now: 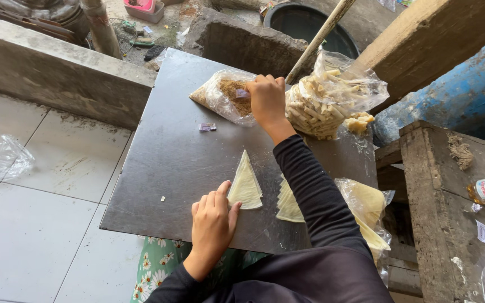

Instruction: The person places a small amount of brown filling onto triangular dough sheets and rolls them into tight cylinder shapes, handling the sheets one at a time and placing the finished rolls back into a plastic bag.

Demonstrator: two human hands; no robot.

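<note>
Pinning hand: left hand point(213, 220), fingers together, presses pastry triangle point(245, 185) near metal sheet's point(164, 163) front edge.
Right hand point(266, 100): pinches small spoon point(241, 93) in filling bag point(227, 96), far edge.

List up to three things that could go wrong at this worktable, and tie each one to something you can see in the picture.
1. The right hand reaches into the clear plastic bag of brown crumbly filling, which lies open on its side; filling may spill.
2. The left hand pins the pale triangular folded wrapper only at its edge; it could unfold or slide.
3. The stack of pale wrappers sits near the grey metal sheet's front edge and might slip off.
</note>
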